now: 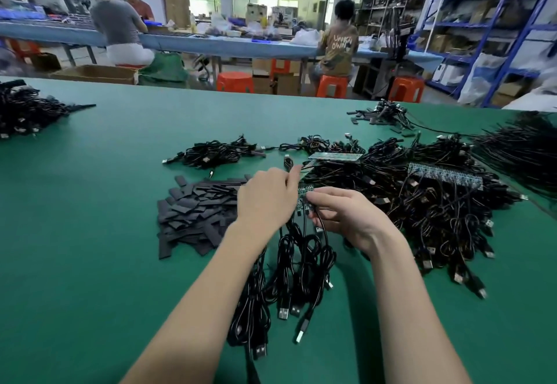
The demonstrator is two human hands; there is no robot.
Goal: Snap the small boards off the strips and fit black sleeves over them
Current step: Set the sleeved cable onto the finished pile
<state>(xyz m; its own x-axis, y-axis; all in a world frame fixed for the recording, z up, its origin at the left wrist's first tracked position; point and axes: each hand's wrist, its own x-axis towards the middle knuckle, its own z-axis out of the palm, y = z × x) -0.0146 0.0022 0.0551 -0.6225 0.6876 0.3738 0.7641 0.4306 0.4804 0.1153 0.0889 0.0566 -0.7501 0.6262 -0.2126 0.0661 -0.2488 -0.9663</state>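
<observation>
Both hands meet above the green table (pixel 90 263) on a short strip of small green boards (pixel 303 196) with black USB cables (pixel 289 272) hanging from it. My left hand (pixel 268 199) grips the strip's left side, fingers curled over it. My right hand (pixel 346 214) pinches the board at the strip's right end. A pile of flat black sleeves (pixel 199 214) lies just left of my left hand. Two more board strips (pixel 334 156) (pixel 443 175) rest on the heap of cables at the right.
A big heap of black cables (pixel 422 202) covers the table's right side, with smaller bundles at the middle back (pixel 217 153) and far left (pixel 24 112). Finished sleeved pieces (pixel 382 115) lie at the back right. People sit on orange stools at a far bench.
</observation>
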